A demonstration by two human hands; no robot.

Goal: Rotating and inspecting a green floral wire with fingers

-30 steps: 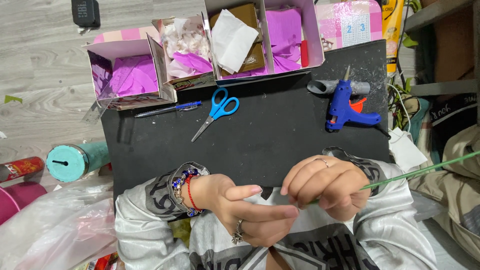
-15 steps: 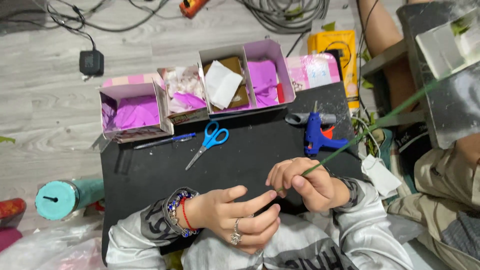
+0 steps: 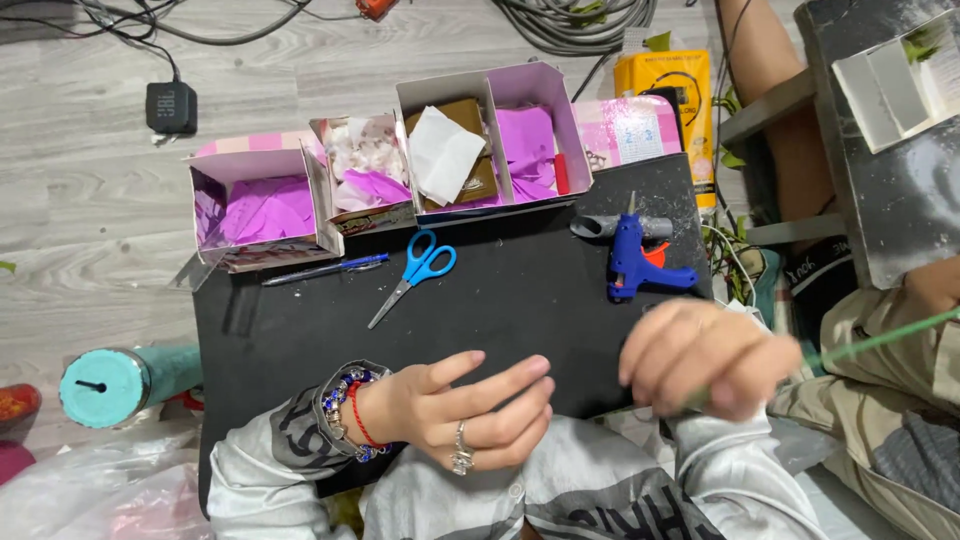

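The left hand [image 3: 465,415] lies loosely spread, holding nothing (a ring on one finger, beads at the wrist). The right hand [image 3: 705,360], blurred, is closed around a thin green stem [image 3: 880,340], a straight wire-like rod running out to its right and slightly upward. Just beyond the right hand lies a blue glue gun [image 3: 640,265]; beyond the left, scissors [image 3: 415,275], then boxes [image 3: 265,210] of purple paper.

Work board [image 3: 520,300]: matt black, dusty. Floor [image 3: 90,200]: pale wood-grain planks. Boxes [image 3: 262,205]: glossy card, holding purple tissue paper [image 3: 262,208]. Scissors [image 3: 415,275]: blue plastic handles, metal blades. Glue gun [image 3: 640,265]: blue plastic. Stem [image 3: 880,340] in right hand [image 3: 705,355]: thin, green, smooth. Left hand [image 3: 455,410]: metal ring, beaded bracelets.
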